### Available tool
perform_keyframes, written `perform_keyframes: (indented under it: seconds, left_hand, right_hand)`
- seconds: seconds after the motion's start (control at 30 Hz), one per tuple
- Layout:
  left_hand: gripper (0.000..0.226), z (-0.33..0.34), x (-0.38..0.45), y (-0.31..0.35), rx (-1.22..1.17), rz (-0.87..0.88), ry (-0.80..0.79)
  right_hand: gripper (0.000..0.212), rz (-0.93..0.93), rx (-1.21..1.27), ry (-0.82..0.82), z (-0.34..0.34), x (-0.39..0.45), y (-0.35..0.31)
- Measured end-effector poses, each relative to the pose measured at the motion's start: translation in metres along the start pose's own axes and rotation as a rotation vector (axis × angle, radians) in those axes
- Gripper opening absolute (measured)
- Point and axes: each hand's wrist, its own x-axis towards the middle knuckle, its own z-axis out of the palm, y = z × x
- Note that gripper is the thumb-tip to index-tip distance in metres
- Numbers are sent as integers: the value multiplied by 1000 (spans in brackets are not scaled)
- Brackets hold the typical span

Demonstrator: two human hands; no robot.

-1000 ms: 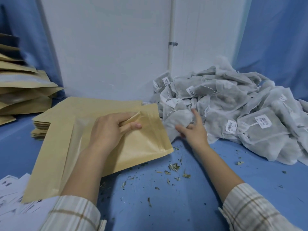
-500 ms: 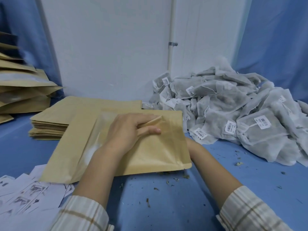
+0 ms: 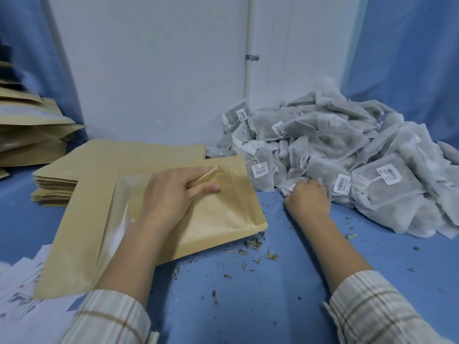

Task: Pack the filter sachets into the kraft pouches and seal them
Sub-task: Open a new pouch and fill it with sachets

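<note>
Lying flat near the middle of the blue table [image 3: 248, 306], the kraft pouch [image 3: 216, 217] had its mouth turned toward the sachet heap, and the left hand [image 3: 173, 192] was right on top of it. Fingers [image 3: 208, 188] were curled at the opening, thumb side tucked under the lifted top flap, pinching it so the mouth gaped a little. Over to the right, the right hand [image 3: 306, 197] was at the foot of the pile of filter sachets [image 3: 347, 155], knuckles up, fingers closed round the white corner of one sachet [image 3: 289, 188] at the pile's near edge. That grey-white pile, with its barcoded tags, filled the table's far right corner against the wall. Just behind the open pouch sat a neat stack of flat pouches [image 3: 119, 155], touching or very nearly touching its far edge. At the far left edge, a looser heap of pouches [image 3: 27, 137] was piled higher. Dry leaf crumbs [image 3: 253, 244] were scattered on the cloth by the pouch's near corner, between the two forearms. White printed sheets [image 3: 19, 281] lay at the near left edge, partly under the pouch. Plaid sleeves [image 3: 377, 309] covered both arms.
</note>
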Motion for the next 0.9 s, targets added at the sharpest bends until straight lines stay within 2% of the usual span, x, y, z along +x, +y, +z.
perform_keyframes:
  seconds: [0.03,0.1,0.17,0.23,0.3,0.37,0.4,0.5,0.6,0.67,0.77,0.8,0.83,0.9]
  left_hand:
    - [31,0,0,0,-2,0,-1]
    - [29,-1,0,-1,-6,-7,7]
    - [28,-1,1,-2,0,-12,14]
    - [31,-3,0,-3,3,-12,18]
    - [37,-4,0,-5,3,-14,38]
    - [38,-6,1,-8,3,-20,54]
    - [37,-7,1,-8,-3,-24,58]
    - [31,-9,2,-7,-38,-13,74]
    - [32,-6,2,0,-81,43,70]
    - [31,-1,2,7,-131,76,25]
    - [34,7,1,17,-119,133,-76]
    - [35,9,0,18,-96,147,-90]
    - [36,10,-1,17,-82,155,-90]
    - [37,11,-1,14,-69,136,-74]
  right_hand:
    - [33,-17,36,48,0,0,-1]
    - [22,-36,143,247,-4,-2,-5]
    - [28,-32,277,441,-13,-6,-9]
    - [33,25,527,512,-27,-7,-13]
    - [35,129,982,410,-45,-3,-15]
    - [29,153,1472,158,-61,-4,-14]
    - [24,100,1604,45,-65,-5,-13]
    - [6,-43,1549,-108,-62,-12,-20]
    - [9,-190,1422,-304,-57,-26,-33]
    - [14,-306,1161,-419,-56,-38,-47]
    - [22,-223,905,-559,-56,-45,-61]
    - [21,-234,838,-556,-55,-43,-61]
    - [18,-295,803,-481,-53,-40,-58]
    - [16,-404,766,-181,-49,-30,-44]
